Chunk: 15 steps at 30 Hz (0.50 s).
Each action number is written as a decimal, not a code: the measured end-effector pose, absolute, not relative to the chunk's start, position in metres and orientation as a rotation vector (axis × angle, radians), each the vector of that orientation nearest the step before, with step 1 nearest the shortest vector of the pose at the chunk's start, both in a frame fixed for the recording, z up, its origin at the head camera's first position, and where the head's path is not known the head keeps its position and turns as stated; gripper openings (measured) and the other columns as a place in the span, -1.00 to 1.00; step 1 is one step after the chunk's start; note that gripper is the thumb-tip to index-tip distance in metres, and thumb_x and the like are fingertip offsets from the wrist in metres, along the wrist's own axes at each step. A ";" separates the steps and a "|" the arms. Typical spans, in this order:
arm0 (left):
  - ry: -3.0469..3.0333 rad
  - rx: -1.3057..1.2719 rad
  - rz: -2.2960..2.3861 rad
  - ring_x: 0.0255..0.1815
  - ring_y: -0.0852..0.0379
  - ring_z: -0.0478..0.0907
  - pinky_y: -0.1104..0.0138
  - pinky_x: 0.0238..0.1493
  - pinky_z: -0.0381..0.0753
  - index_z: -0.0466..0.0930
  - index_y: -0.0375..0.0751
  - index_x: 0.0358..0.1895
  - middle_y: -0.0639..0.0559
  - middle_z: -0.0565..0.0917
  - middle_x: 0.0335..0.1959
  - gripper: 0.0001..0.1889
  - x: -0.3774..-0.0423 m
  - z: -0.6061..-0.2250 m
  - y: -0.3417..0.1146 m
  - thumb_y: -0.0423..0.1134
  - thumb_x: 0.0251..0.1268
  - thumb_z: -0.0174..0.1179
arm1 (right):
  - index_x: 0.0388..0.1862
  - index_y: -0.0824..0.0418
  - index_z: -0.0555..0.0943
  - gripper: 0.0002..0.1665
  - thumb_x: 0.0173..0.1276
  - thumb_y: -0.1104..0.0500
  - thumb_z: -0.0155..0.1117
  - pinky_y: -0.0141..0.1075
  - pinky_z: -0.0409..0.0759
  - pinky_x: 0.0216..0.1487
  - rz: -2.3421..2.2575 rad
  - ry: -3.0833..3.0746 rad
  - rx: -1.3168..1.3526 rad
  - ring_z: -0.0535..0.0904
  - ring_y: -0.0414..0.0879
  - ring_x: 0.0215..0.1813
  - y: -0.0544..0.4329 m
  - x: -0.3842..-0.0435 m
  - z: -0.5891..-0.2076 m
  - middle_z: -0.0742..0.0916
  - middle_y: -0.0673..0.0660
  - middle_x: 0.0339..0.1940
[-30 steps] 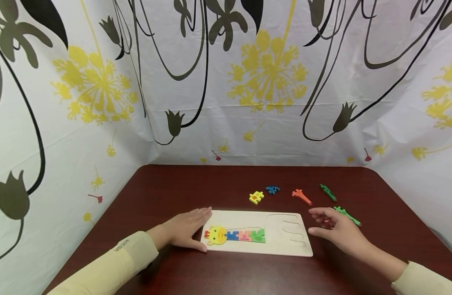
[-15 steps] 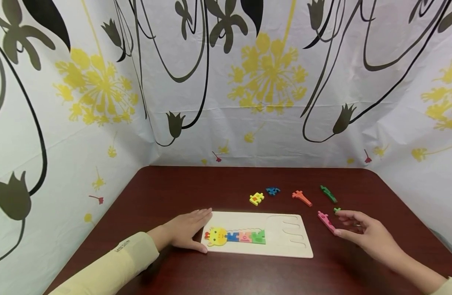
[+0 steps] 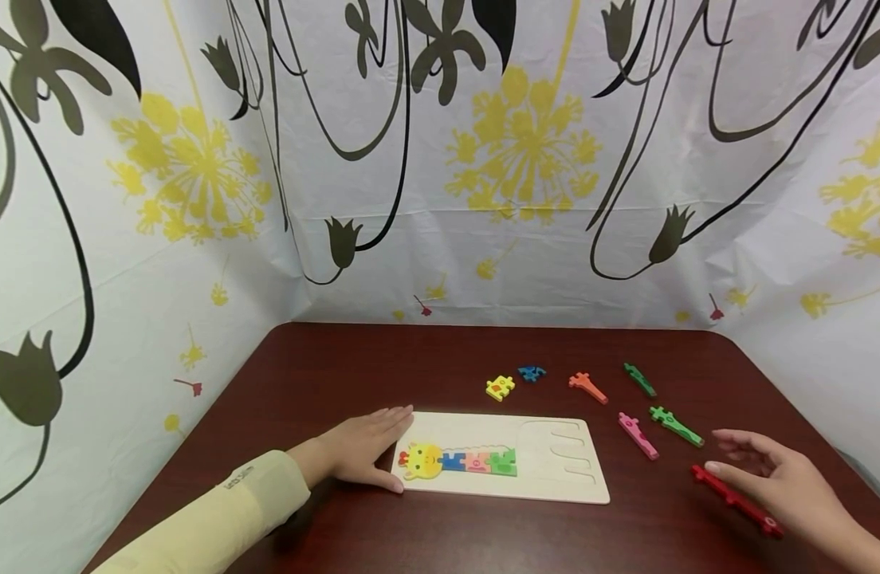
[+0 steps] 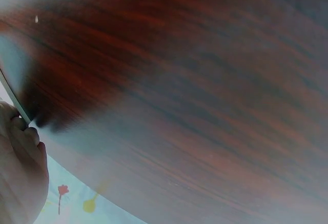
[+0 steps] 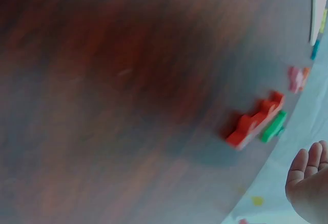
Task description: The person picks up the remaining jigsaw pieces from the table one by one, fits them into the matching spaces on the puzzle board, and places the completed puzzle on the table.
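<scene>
At near centre, a pale rectangular wooden board [image 3: 548, 480] with multicoloured giraffe pieces [image 3: 457, 461] touches the flat, unclenched left grip [image 3: 361, 448]; the released right grip [image 3: 784, 480] is beside a slender red piece [image 3: 732, 500], right. White floral sheeting [image 3: 555, 275] walls the reddish-brown bench [image 3: 411, 367].

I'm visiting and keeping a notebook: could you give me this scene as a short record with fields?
Left hand: at left end of puzzle board
Right hand: beside red piece; contact unclear
On board: giraffe head, blue block, pink block, green block
Off board: yellow piece, blue piece, orange piece, pink piece, bright-green piece, dark-green piece, red piece
</scene>
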<state>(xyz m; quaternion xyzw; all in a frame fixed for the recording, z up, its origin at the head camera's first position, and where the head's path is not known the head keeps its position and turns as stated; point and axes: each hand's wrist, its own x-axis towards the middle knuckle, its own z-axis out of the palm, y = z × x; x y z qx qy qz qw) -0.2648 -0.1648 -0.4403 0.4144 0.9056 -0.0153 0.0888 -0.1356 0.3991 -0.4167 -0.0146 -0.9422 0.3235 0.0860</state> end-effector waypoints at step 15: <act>2.675 1.234 -0.045 0.56 0.10 -0.16 0.16 0.47 -0.04 -0.14 -0.15 0.57 0.01 -0.11 0.59 0.18 -0.265 -0.438 -0.164 0.65 0.05 -0.20 | 0.27 0.50 0.39 -0.10 0.32 -0.24 0.26 -0.40 0.55 -0.39 1.001 -2.932 -0.233 0.42 -0.57 -0.32 0.432 -0.126 -0.443 0.66 0.34 -0.01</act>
